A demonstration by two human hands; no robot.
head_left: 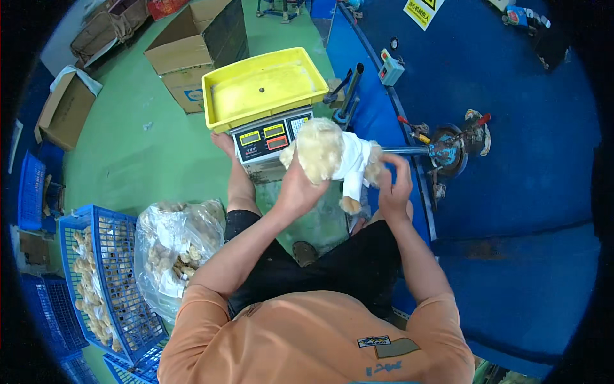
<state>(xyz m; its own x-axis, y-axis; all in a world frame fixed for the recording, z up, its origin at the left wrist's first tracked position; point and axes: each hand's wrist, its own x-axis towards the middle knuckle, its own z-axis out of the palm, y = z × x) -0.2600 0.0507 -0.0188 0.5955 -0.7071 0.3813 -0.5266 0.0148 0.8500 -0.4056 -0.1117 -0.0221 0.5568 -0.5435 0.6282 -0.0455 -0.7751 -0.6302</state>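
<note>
A plush toy (353, 155) with a fluffy cream head and a white shirt lies sideways in front of me. My left hand (299, 192) is closed round its head from below. At the toy's other end, my right hand (396, 185) bends its fingers and thumb against the tan fur of the lower body. A metal tube (407, 151) juts out from the blue machine and meets the toy at that end. Whether the tube enters the toy is hidden by fur and fingers. One tan paw hangs down below the shirt.
Beyond the toy, a yellow tray (263, 86) sits on a weighing scale (272, 137). A clear bag (179, 246) of plush toys and a blue crate (121, 275) stand at my left. The blue machine (511, 160) fills the right side. An opened cardboard box (185, 64) stands behind.
</note>
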